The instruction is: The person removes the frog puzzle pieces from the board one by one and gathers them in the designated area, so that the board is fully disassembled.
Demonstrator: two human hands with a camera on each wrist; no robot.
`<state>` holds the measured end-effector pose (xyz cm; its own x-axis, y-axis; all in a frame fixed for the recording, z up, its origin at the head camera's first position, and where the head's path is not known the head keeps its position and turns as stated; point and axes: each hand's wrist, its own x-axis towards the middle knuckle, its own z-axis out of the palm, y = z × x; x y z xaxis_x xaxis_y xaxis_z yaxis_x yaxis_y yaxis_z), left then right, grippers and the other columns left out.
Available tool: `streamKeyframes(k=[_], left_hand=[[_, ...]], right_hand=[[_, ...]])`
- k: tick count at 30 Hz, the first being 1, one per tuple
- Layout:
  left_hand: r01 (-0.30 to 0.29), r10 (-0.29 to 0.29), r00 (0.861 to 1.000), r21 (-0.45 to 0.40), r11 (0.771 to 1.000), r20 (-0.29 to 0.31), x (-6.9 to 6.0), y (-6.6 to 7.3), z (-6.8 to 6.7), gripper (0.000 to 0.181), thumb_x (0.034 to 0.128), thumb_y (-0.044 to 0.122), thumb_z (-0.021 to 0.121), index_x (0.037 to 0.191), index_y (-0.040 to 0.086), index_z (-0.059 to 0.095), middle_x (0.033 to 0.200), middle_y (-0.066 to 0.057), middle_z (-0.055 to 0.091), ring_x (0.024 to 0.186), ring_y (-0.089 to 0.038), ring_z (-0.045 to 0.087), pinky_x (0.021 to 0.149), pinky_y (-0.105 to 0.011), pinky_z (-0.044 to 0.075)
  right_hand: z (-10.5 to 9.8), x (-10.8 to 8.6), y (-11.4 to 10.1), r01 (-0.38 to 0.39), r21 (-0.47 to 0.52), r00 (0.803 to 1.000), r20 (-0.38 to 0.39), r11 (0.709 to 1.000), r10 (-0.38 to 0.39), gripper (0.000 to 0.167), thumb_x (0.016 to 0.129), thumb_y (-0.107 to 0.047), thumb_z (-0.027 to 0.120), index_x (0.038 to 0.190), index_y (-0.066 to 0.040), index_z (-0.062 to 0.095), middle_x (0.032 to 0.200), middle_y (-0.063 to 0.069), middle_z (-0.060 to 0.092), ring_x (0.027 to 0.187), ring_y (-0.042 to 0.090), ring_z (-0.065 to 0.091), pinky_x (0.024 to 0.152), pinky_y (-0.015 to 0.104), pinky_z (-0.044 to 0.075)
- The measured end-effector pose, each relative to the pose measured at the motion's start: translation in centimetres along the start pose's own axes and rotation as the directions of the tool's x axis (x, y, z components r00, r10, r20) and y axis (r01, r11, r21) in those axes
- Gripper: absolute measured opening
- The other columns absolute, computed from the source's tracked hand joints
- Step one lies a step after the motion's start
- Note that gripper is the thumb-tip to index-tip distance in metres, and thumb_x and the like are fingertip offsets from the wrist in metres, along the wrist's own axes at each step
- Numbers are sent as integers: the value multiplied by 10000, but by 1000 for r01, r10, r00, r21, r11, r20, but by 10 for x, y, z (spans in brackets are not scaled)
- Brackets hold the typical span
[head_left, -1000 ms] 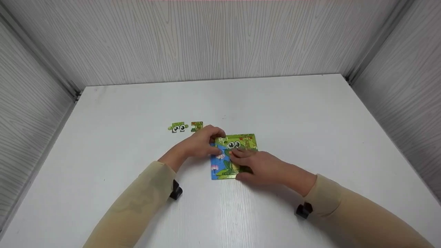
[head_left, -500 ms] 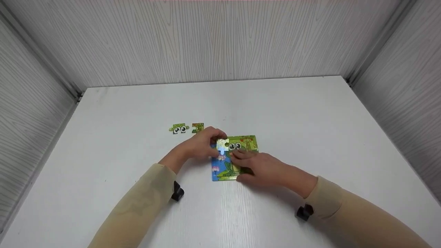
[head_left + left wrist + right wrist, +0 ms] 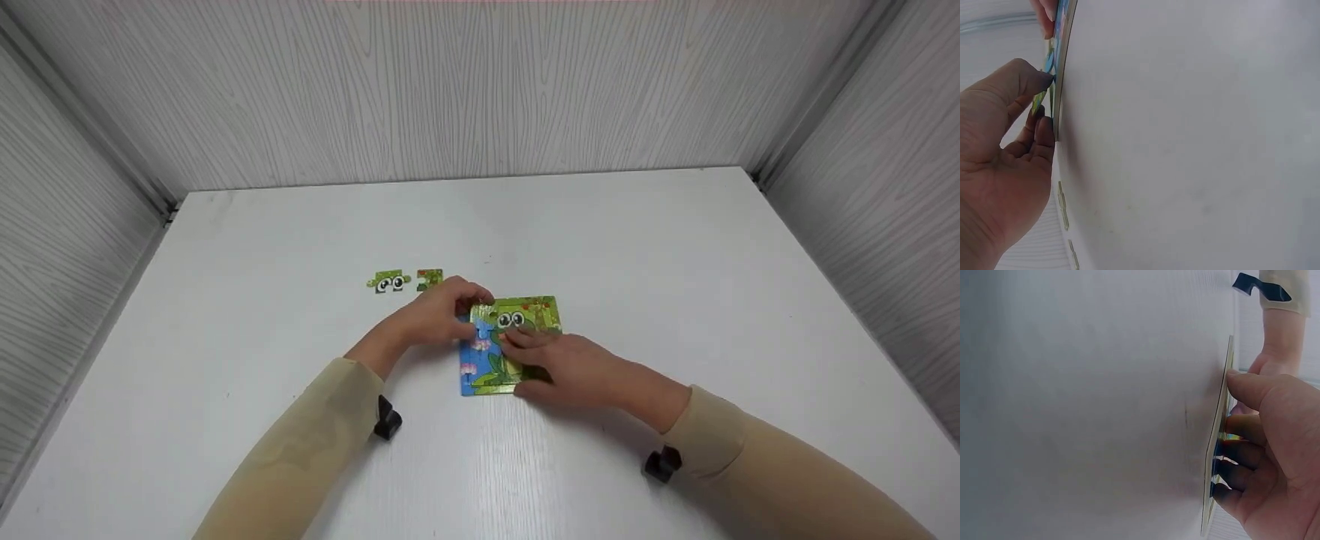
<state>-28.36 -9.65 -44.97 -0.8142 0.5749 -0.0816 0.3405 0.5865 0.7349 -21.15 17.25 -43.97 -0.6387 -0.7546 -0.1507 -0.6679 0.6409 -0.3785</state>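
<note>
A frog jigsaw puzzle (image 3: pixel 486 369) in a square tray lies on the white table, in the middle of the head view. At its upper left corner my left hand (image 3: pixel 431 311) pinches a puzzle piece (image 3: pixel 1039 101) between thumb and fingers. The left wrist view has this piece tilted against the tray's edge (image 3: pixel 1060 84). My right hand (image 3: pixel 574 367) rests on the right part of the puzzle, fingertips pressing the frog below its eyes. Its thumb touches the tray's near edge, and in the right wrist view the fingers (image 3: pixel 1241 453) reach over the board.
Two loose pieces lie beyond my left hand: one with frog eyes (image 3: pixel 389 282) and a green and red one (image 3: pixel 429 279). A grey wood-grain panel (image 3: pixel 465 90) stands behind the table (image 3: pixel 637 247), with side panels left and right.
The pinched piece at the upper left corner tips in my left fingers; its bright glare of half a second ago has faded. My right hand stays in place on the puzzle.
</note>
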Motion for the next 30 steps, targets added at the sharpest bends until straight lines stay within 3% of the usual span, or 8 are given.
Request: streamKeyframes(k=[6, 13, 17, 24, 30], left_hand=[[24, -25, 999, -3, 1000, -33, -1, -1, 0, 463, 921, 103, 744, 1379, 95, 678, 1248, -52, 631, 1084, -228, 562, 1008, -385, 486], [67, -72, 995, -80, 995, -65, -4, -1, -1, 408, 911, 132, 770, 1310, 106, 691, 1215, -35, 639, 1093, -226, 573, 1032, -372, 485], [44, -56, 994, -120, 992, -94, -6, -1, -5, 412, 908, 110, 761, 1314, 93, 699, 1246, -50, 631, 1118, -228, 595, 1042, -373, 502], [27, -63, 980, -188, 982, -190, -17, 2, -27, 470, 903, 85, 752, 1365, 66, 668, 1327, -75, 622, 1160, -245, 600, 1056, -384, 506], [33, -76, 964, -169, 985, -256, -32, -4, -53, 465, 933, 73, 759, 1386, 53, 654, 1349, -98, 613, 1190, -264, 591, 1093, -393, 494]], right_hand=[[-1, 0, -1, 10, -4, 1000, -5, 1000, -10, 695, 1067, -457, 622, 1632, -118, 400, 1700, 87, 328, 1570, 293, 300, 1193, 526, 372], [0, -1, -1, -1, 6, 1000, -2, 1000, 1, 693, 1067, -467, 617, 1631, -125, 406, 1702, 84, 325, 1572, 296, 296, 1194, 532, 368], [0, -1, -1, -4, 5, 1000, -6, 1000, 4, 687, 1069, -459, 614, 1633, -127, 404, 1704, 79, 326, 1573, 298, 296, 1197, 527, 366], [2, 0, 0, 3, -2, 1000, -10, 1000, -3, 692, 1066, -462, 612, 1634, -130, 398, 1707, 69, 321, 1576, 290, 289, 1206, 513, 356], [3, 0, 1, -1, -5, 1000, -12, 1000, 1, 692, 1063, -459, 617, 1633, -135, 398, 1708, 57, 321, 1579, 277, 284, 1209, 507, 353]])
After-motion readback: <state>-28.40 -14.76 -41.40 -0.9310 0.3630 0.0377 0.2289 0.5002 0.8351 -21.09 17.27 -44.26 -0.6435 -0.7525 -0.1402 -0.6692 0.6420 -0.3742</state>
